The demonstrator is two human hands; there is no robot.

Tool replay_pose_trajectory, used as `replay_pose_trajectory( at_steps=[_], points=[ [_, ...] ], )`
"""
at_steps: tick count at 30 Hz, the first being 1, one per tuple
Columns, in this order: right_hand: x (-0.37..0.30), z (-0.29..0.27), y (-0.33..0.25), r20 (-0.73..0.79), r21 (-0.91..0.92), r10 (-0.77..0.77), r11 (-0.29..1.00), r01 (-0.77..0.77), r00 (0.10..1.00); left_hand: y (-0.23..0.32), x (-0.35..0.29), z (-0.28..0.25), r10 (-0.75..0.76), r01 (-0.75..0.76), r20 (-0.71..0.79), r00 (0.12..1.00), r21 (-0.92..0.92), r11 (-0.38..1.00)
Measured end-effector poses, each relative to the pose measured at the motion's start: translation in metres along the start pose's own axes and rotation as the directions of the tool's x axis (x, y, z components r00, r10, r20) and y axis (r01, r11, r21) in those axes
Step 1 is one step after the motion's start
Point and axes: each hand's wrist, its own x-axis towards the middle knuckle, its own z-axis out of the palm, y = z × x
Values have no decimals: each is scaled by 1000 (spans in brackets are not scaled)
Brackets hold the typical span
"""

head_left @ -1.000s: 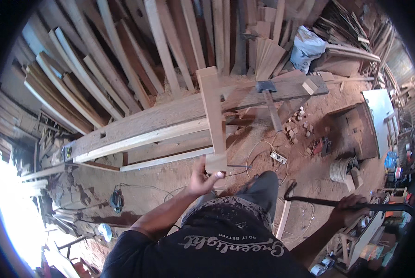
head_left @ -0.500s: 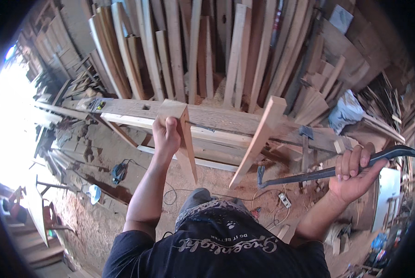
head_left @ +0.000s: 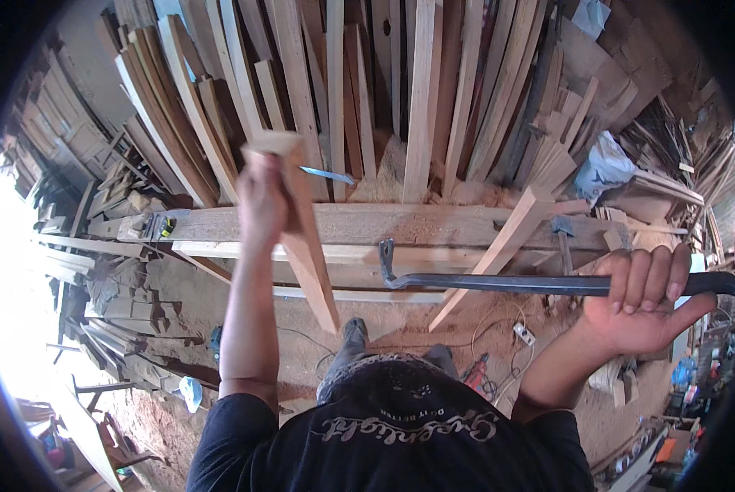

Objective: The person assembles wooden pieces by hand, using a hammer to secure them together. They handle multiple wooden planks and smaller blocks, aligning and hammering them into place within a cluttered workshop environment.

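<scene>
Two hands raised: left hand (head_left: 262,201) clamped around wooden slat (head_left: 306,246) leaning off the beam (head_left: 367,225); right hand (head_left: 642,299) gripping dark crowbar (head_left: 499,283), hook near beam. White bag (head_left: 609,164) upper right.

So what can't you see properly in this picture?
- Head view: the left hand is motion-blurred, as is the top of the plank it grips.
- The crowbar: the right hand covers part of its handle; its far end meets the dark rim.
- Floor tools: too small to identify.

Rough wooden plank (head_left: 306,246), dark metal crowbar (head_left: 499,283)
</scene>
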Motion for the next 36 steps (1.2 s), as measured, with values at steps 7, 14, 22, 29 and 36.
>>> replay_pose_trajectory(
  at_steps=[7, 14, 22, 29, 36],
  points=[
    [-12, 25, -32, -134, -160, -17, 987, -5, 991, 49, 102, -134, -234, 26, -307, 922, -556, 831],
    [-46, 55, -99, -305, -335, -156, 941, 47, 939, -81, 136, -185, -409, -11, -375, 832, -749, 663],
    [-108, 58, -103, -399, -508, -321, 857, 84, 859, -224, 57, -89, -462, -29, -286, 839, -873, 487],
    [-149, 58, -124, -491, -583, -359, 812, 7, 794, -341, 53, -107, -538, 108, -342, 771, -762, 638],
    [-175, 50, -142, -510, -603, -387, 798, 1, 768, -349, 44, -146, -483, 770, -604, 634, 435, 467]
  ],
)
